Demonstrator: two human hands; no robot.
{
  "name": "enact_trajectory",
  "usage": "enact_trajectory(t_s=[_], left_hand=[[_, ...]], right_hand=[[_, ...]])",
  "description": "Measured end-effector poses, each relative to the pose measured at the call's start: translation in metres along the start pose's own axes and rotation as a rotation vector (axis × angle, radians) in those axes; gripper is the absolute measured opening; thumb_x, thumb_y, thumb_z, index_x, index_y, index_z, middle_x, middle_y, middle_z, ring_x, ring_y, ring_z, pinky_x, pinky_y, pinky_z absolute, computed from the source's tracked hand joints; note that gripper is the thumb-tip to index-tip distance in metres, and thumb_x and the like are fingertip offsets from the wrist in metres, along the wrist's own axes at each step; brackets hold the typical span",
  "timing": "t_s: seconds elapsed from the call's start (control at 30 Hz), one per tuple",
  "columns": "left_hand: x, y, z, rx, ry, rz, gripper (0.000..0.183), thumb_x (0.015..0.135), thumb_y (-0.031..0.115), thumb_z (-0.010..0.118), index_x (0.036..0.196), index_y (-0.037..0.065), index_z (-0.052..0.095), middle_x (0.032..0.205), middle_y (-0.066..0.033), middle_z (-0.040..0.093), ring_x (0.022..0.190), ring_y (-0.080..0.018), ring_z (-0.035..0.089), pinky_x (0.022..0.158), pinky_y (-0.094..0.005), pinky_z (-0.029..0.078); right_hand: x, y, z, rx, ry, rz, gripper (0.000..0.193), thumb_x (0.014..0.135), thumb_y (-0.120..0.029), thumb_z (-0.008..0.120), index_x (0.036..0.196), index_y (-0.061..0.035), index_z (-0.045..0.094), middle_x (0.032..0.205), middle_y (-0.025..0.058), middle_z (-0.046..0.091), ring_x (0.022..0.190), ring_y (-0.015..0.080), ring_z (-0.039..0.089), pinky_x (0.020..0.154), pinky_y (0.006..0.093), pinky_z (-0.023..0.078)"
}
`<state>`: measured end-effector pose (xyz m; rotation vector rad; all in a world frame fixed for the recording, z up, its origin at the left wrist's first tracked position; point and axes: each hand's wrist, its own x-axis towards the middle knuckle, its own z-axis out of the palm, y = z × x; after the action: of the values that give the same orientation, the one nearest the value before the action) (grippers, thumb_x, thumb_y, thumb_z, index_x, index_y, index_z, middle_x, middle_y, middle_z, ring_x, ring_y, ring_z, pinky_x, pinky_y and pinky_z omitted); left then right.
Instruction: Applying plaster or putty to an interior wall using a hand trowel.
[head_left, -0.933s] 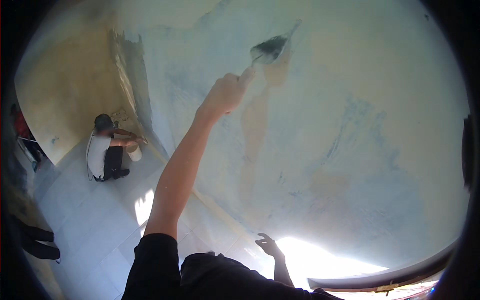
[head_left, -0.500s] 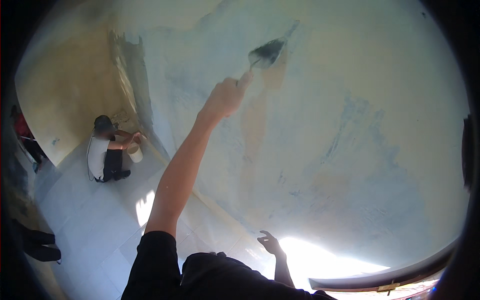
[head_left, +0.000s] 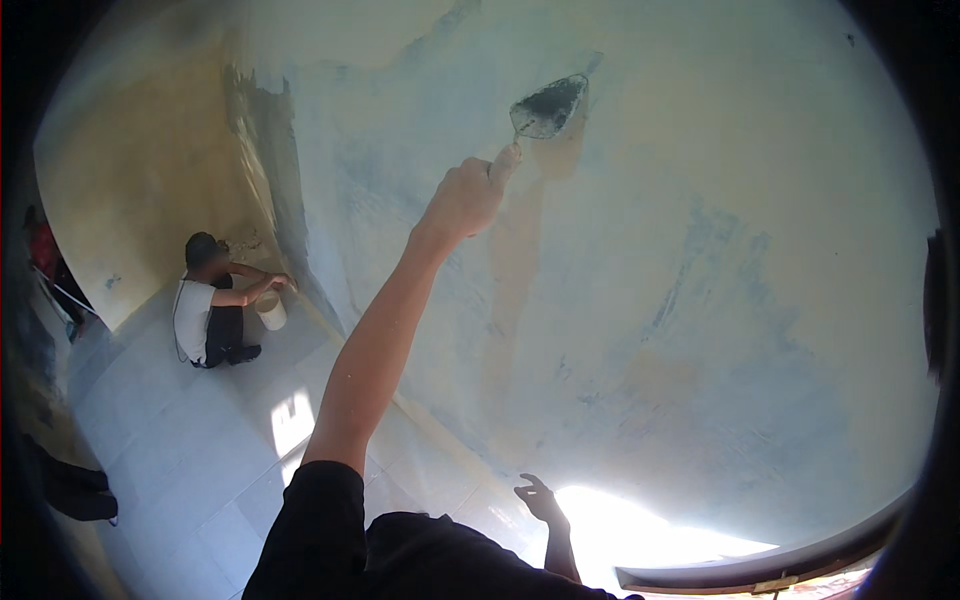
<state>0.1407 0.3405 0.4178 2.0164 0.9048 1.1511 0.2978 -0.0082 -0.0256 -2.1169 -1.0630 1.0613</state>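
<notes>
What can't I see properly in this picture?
All in the head view:
- The trowel's handle: mostly hidden inside the left hand.
- What's in the pale bucket: too small to tell.
- Whoever wears the dark trousers: the upper body is cut off by the picture's dark left rim.
- The dark speck high on the wall: too small to name.
</notes>
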Motion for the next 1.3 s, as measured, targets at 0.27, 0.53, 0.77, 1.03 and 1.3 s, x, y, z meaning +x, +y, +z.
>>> enact_trajectory(t_s=[0.27, 0.53, 0.77, 1.03, 1.3], left_hand=[[0.007, 0.024, -0.013, 0.142, 0.017, 0.0, 0.077, 0.091, 0.063, 0.033, 0.08, -0.007, 0.062, 0.058, -0.0191, 0.058, 0.048, -0.0273, 0.057, 0.05, -0.0403, 0.047], [0.016, 0.023, -0.001, 0.042, 0.038, 0.04, 0.077, 0.089, 0.069, 0.032, 0.058, 0.0, 0.048, 0.047, -0.0106, 0.047, 0.04, -0.0227, 0.049, 0.042, -0.0376, 0.042], [-0.003, -0.024, 0.005, 0.058, 0.018, 0.016, 0.082, 0.088, 0.071, 0.032, 0.061, -0.004, 0.053, 0.048, -0.016, 0.05, 0.044, -0.026, 0.055, 0.048, -0.0402, 0.045], [0.032, 0.009, 0.017, 0.099, 0.032, 0.029, 0.081, 0.087, 0.072, 0.032, 0.061, -0.002, 0.051, 0.049, -0.0145, 0.05, 0.044, -0.0251, 0.053, 0.049, -0.0392, 0.046], [0.021, -0.007, 0.046, 0.115, -0.069, -0.061, 0.077, 0.093, 0.061, 0.031, 0.085, -0.008, 0.063, 0.078, -0.0261, 0.065, 0.081, -0.0416, 0.063, 0.071, -0.0474, 0.05]], right_hand=[[0.01, 0.022, 0.002, -0.038, -0.102, 0.012, 0.058, 0.086, -0.044, 0.062, 0.131, -0.0121, 0.047, 0.11, 0.0186, 0.065, 0.103, 0.0312, 0.062, 0.088, 0.0405, 0.048], [0.02, 0.022, -0.004, -0.075, 0.013, -0.016, 0.049, 0.087, -0.039, 0.064, 0.129, -0.0179, 0.05, 0.106, 0.0139, 0.068, 0.099, 0.0241, 0.064, 0.084, 0.0345, 0.049], [0.029, 0.023, 0.011, -0.045, -0.031, -0.086, 0.049, 0.086, -0.038, 0.064, 0.127, -0.0127, 0.05, 0.102, 0.018, 0.067, 0.1, 0.0321, 0.064, 0.086, 0.0413, 0.049], [0.044, 0.061, 0.008, -0.116, -0.187, -0.056, 0.055, 0.086, -0.044, 0.063, 0.129, -0.0145, 0.048, 0.102, 0.0151, 0.068, 0.101, 0.0288, 0.064, 0.087, 0.0387, 0.048], [0.049, 0.016, -0.01, -0.066, -0.061, -0.062, 0.056, 0.088, -0.043, 0.06, 0.132, -0.0113, 0.046, 0.108, 0.0182, 0.066, 0.104, 0.0302, 0.062, 0.088, 0.0386, 0.047]])
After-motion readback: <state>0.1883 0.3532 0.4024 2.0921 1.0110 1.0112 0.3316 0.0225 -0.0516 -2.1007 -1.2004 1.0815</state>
